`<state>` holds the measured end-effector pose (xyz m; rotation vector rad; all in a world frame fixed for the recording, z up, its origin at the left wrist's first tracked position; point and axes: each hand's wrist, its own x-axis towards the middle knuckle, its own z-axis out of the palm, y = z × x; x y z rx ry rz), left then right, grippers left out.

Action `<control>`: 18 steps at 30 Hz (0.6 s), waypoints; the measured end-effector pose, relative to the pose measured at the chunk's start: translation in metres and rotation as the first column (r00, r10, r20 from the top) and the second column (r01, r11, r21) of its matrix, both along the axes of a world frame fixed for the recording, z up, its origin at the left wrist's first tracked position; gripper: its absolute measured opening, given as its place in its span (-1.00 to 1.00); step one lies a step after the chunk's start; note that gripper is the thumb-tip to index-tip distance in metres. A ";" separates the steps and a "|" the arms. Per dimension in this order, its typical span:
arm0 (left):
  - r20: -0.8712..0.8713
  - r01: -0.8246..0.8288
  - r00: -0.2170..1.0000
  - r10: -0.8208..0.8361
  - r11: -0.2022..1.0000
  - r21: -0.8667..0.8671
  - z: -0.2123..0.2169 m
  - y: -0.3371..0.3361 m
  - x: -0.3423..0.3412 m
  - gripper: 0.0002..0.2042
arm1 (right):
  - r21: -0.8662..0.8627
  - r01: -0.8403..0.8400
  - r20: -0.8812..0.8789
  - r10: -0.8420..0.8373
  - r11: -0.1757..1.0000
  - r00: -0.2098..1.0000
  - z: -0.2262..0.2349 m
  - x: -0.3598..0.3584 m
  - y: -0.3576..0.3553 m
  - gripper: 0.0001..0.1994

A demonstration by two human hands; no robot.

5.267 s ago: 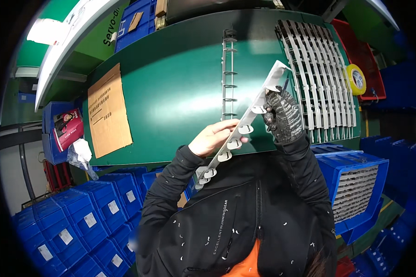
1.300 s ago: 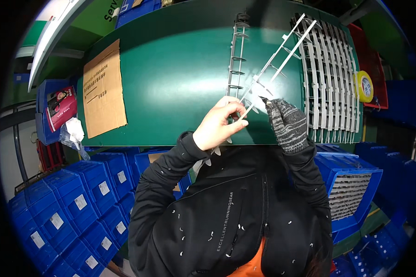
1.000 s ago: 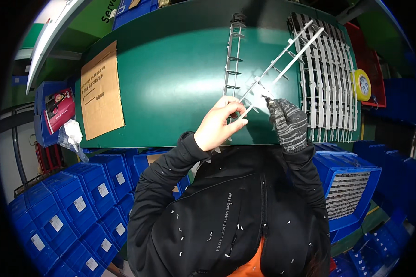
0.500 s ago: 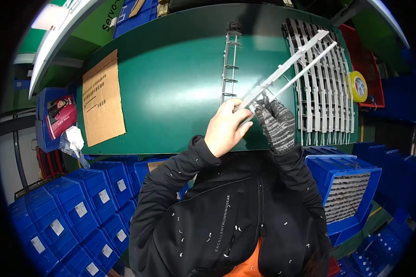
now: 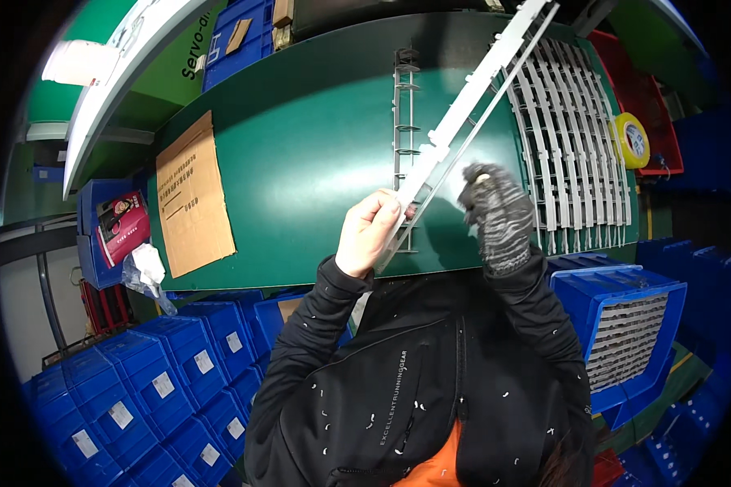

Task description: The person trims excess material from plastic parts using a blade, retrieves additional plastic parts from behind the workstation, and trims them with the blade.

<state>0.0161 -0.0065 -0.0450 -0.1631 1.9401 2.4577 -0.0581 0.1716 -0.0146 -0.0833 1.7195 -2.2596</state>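
My bare left hand (image 5: 369, 231) is closed round the near end of a long pale strip assembly (image 5: 455, 122), which has a flat bar and a thin rod side by side. The assembly slants up and away to the right, above the green table. To its right, my right hand (image 5: 499, 215), in a grey and black striped glove, is curled closed and apart from the strip. A fingertip shows at its top; whatever it may hold is hidden. A similar narrow rack (image 5: 406, 105) with cross pieces lies beyond my left hand, partly behind the held strip.
Rows of similar strips (image 5: 577, 154) lie on the table's right side, beside a yellow tape roll (image 5: 629, 140) and a red tray (image 5: 650, 114). Flat cardboard (image 5: 193, 195) lies at left. Blue crates (image 5: 162, 381) stand lower left; another blue crate (image 5: 617, 280) holds strips at right.
My right hand has come off the strip assembly and moved right, curled. My left hand has shifted left and slightly down, and the assembly now stands steeper, its far end higher.
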 end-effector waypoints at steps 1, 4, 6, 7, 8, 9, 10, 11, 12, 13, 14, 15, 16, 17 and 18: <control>-0.068 -0.048 0.996 0.052 0.997 0.063 -0.003 0.002 -0.001 -0.83 | 0.398 -0.099 -0.200 0.192 0.912 0.961 0.003 0.009 -0.003 -0.83; -0.105 -0.064 0.991 0.080 0.986 0.152 -0.002 0.010 -0.004 -0.82 | 0.595 0.044 -0.497 0.325 0.803 0.805 -0.012 0.015 -0.009 -0.86; -0.111 -0.071 0.990 0.092 0.981 0.182 0.001 0.013 -0.005 -0.82 | 0.620 0.078 -0.536 0.348 0.781 0.769 -0.017 0.016 -0.008 -0.86; -0.099 -0.076 0.991 0.094 0.981 0.177 0.003 0.015 -0.006 -0.82 | 0.642 0.113 -0.571 0.375 0.758 0.730 -0.019 0.016 -0.008 -0.86; -0.088 -0.083 0.991 0.099 0.982 0.172 0.004 0.015 -0.006 -0.82 | 0.642 0.114 -0.572 0.374 0.758 0.730 -0.021 0.016 -0.007 -0.86; -0.089 -0.082 0.991 0.098 0.982 0.171 0.004 0.016 -0.006 -0.82 | 0.631 0.125 -0.591 0.369 0.766 0.718 -0.022 0.017 -0.007 -0.86; -0.097 -0.083 0.990 0.101 0.981 0.175 0.004 0.017 -0.007 -0.82 | 0.619 0.136 -0.609 0.363 0.773 0.705 -0.022 0.017 -0.007 -0.87; -0.105 -0.082 0.989 0.102 0.980 0.181 0.004 0.017 -0.007 -0.82 | 0.619 0.139 -0.610 0.362 0.773 0.705 -0.020 0.018 -0.007 -0.87; -0.106 -0.080 0.989 0.100 0.980 0.181 0.003 0.018 -0.007 -0.82 | 0.592 0.135 -0.595 0.318 0.794 0.738 -0.017 0.020 -0.008 -0.87; -0.101 -0.081 0.990 0.099 0.983 0.163 0.003 0.019 -0.008 -0.82 | 0.564 0.133 -0.577 0.274 0.815 0.770 -0.015 0.020 -0.008 -0.87; -0.097 -0.083 0.991 0.097 0.986 0.146 0.002 0.019 -0.008 -0.82 | 0.564 0.135 -0.578 0.272 0.815 0.770 -0.015 0.020 -0.008 -0.87; -0.097 -0.081 0.991 0.096 0.986 0.145 0.002 0.019 -0.008 -0.82 | 0.568 0.166 -0.607 0.274 0.806 0.746 -0.015 0.020 -0.008 -0.87; -0.090 -0.080 0.992 0.093 0.986 0.145 0.002 0.020 -0.008 -0.82 | 0.570 0.197 -0.635 0.276 0.798 0.722 -0.015 0.019 -0.008 -0.87; -0.084 -0.079 0.992 0.092 0.986 0.145 0.001 0.020 -0.008 -0.82 | 0.569 0.197 -0.636 0.275 0.798 0.721 -0.015 0.019 -0.007 -0.87; -0.085 -0.079 0.992 0.092 0.986 0.144 0.002 0.021 -0.009 -0.82 | 0.610 0.141 -0.571 0.309 0.780 0.761 -0.014 0.019 -0.005 -0.87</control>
